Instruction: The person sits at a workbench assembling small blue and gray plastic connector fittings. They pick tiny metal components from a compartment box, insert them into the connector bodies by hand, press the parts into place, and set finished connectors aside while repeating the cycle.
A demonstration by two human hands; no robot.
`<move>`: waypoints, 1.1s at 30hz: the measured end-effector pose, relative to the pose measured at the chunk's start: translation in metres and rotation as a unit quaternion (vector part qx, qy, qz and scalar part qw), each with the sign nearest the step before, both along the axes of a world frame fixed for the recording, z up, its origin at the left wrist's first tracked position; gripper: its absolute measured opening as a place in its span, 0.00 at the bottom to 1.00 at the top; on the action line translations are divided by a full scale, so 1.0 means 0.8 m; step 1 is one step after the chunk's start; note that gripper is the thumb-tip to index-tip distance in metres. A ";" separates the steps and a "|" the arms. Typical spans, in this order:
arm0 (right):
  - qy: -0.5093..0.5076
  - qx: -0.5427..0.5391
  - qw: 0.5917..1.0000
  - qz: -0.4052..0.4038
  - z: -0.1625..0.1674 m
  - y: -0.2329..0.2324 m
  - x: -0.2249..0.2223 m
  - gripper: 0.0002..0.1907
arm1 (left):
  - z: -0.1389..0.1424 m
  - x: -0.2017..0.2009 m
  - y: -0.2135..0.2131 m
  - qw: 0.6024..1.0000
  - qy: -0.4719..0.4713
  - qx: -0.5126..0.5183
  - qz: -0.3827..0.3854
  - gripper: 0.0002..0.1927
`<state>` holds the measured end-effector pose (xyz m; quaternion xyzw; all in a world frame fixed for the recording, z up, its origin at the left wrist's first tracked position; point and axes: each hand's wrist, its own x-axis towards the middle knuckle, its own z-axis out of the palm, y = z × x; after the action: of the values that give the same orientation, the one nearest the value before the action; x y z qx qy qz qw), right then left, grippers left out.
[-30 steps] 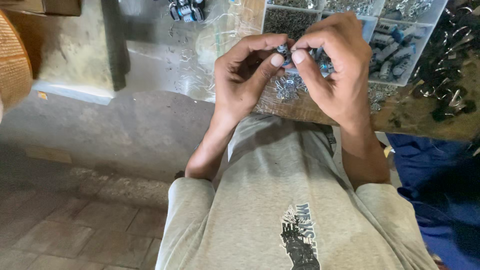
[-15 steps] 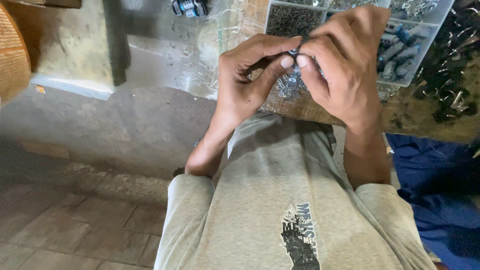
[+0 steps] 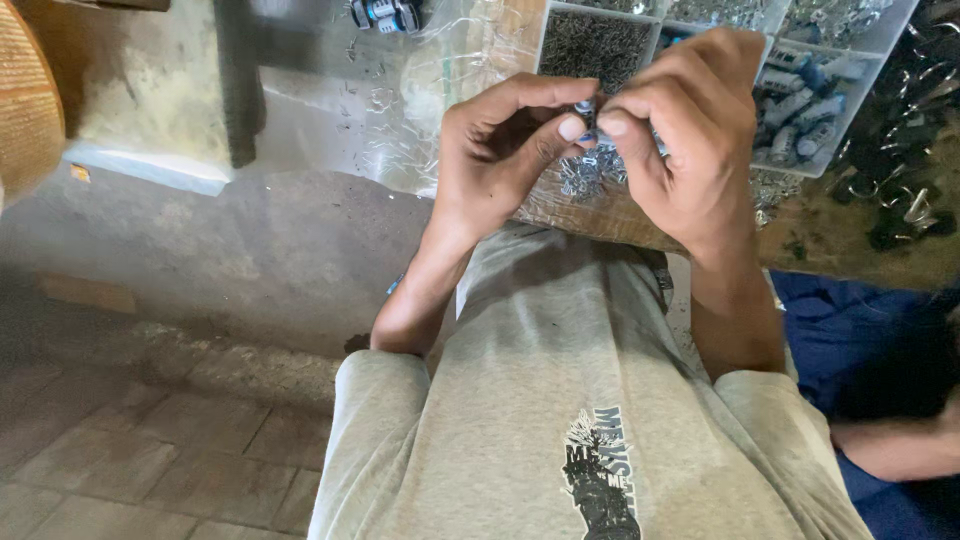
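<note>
My left hand (image 3: 500,150) and my right hand (image 3: 690,140) meet fingertip to fingertip above the workbench. Between the thumbs and forefingers they pinch one small dark and silvery metal part (image 3: 586,112); most of it is hidden by the fingers. Just below the hands lies a heap of small shiny metal parts (image 3: 590,175). Behind the hands stands a clear plastic compartment box (image 3: 850,120) with dark fine pieces in one cell and blue-grey parts (image 3: 800,100) in another.
Crinkled clear plastic sheet (image 3: 400,120) covers the bench at the left. Dark metal rings and clips (image 3: 900,190) lie at the right. A woven basket edge (image 3: 25,110) shows at far left. Another person's arm in blue clothing (image 3: 890,440) is at the lower right. Brick floor (image 3: 130,470) lies below.
The view has shifted slightly; both hands stay pressed together on the small part, with the fingers working it a little and the hands rising a bit toward the box.
</note>
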<state>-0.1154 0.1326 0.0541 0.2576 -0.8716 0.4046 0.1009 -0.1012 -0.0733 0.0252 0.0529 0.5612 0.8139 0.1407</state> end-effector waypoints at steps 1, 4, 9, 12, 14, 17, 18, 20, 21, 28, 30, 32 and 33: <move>-0.015 0.005 1.000 -0.008 -0.001 -0.001 0.002 0.08 | -0.001 0.000 -0.001 1.000 -0.016 0.021 -0.004 0.11; -0.050 0.007 0.999 -0.017 -0.001 -0.002 0.009 0.05 | -0.003 0.001 -0.002 0.998 -0.037 0.050 -0.011 0.13; -0.037 0.009 0.999 -0.004 0.006 -0.002 0.011 0.01 | -0.005 0.002 -0.005 0.998 -0.037 0.058 0.004 0.14; 0.000 0.027 1.000 0.009 0.010 -0.003 0.008 0.03 | -0.005 0.002 -0.008 0.999 -0.029 0.039 0.001 0.12; 0.021 0.044 0.999 0.019 0.009 -0.004 0.005 0.03 | -0.004 0.003 -0.007 0.999 -0.027 0.036 0.001 0.12; 0.061 0.069 0.995 0.024 0.005 -0.005 -0.002 0.06 | -0.004 0.003 -0.006 0.999 -0.030 0.040 0.001 0.12; 0.076 0.077 0.994 0.024 0.003 -0.004 -0.003 0.07 | -0.004 0.003 -0.006 0.999 -0.032 0.042 0.001 0.12; 0.079 0.078 0.993 0.029 0.001 -0.003 -0.004 0.08 | -0.004 0.003 -0.006 0.999 -0.029 0.035 0.003 0.12; 0.080 0.079 0.993 0.031 0.001 -0.002 -0.003 0.08 | -0.004 0.003 -0.006 0.999 -0.027 0.032 0.004 0.12; 0.072 0.151 0.986 -0.005 0.009 -0.002 0.015 0.02 | 0.002 0.009 -0.003 1.000 0.001 -0.007 0.016 0.11; 0.087 0.149 0.985 0.000 0.009 -0.002 0.015 0.03 | 0.004 0.009 -0.004 0.999 0.029 -0.039 0.016 0.10; 0.099 0.129 0.987 0.006 0.009 -0.001 0.013 0.05 | 0.004 0.008 -0.004 0.997 0.033 -0.062 0.011 0.11; 0.105 0.115 0.988 0.011 0.008 0.000 0.012 0.06 | 0.004 0.007 -0.004 0.997 0.028 -0.071 0.008 0.12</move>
<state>-0.1057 0.1324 0.0607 0.3181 -0.8941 0.2733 0.1573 -0.0955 -0.0762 0.0281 0.0608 0.6217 0.7713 0.1218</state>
